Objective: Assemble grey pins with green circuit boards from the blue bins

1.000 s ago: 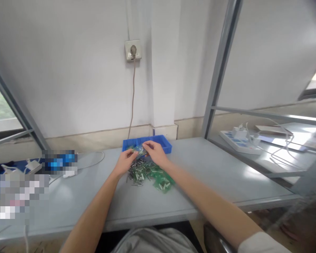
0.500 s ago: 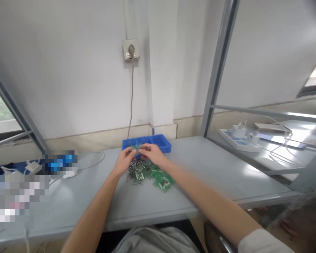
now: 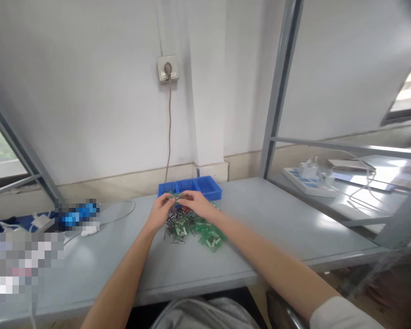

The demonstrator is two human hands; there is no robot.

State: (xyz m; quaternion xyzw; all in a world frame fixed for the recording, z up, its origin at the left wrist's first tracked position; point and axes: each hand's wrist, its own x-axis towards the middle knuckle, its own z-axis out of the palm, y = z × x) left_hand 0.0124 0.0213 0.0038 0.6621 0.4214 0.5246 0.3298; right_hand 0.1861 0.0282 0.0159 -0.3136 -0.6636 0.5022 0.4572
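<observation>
My left hand point(image 3: 160, 210) and my right hand point(image 3: 197, 204) meet just in front of a blue divided tray point(image 3: 209, 186). Between their pinched fingertips is a small clear greenish bag point(image 3: 176, 197); its contents are too small to tell. Below the hands lies a loose heap of small metal pieces point(image 3: 180, 223). Green plastic bags point(image 3: 210, 237) with pale pieces inside rest to the right of the heap. The fingers partly hide the tray's front edge.
White adapters point(image 3: 43, 220) and a cable lie at the left, beside blurred-out items. Metal posts point(image 3: 281, 91) frame the grey table point(image 3: 260, 210). Past the right post are a power strip point(image 3: 310, 183) and cables. A plugged socket point(image 3: 167, 69) is on the wall.
The view has shifted slightly. Both hands keep their hold on the small bag, with the fingertips a little closer together and slightly more of the tray showing.
</observation>
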